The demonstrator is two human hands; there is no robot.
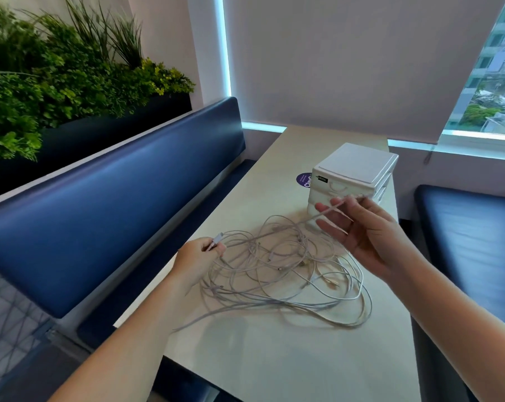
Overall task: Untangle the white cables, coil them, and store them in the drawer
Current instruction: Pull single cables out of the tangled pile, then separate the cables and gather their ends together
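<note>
Long dark-blue padded bench (115,198) along the left, backed by a dark planter of green foliage (57,68). Pale rectangular tabletop (274,358) running toward a window with a lowered white roller blind (347,62). Small white plastic drawer unit (358,172) near the far end of the tabletop, drawers closed, partly covering a round purple sticker (303,179). Loose tangle of thin white cables (289,274) spread over the middle of the tabletop, in front of the drawer unit. Right hand (364,230) raised above the tangle, fingers spread fairly wide, one cable strand pinched between thumb and fingertips and trailing down into the heap. Left hand (200,256) low at the tangle's left edge, closed narrowly around a white cable plug (218,237).
</note>
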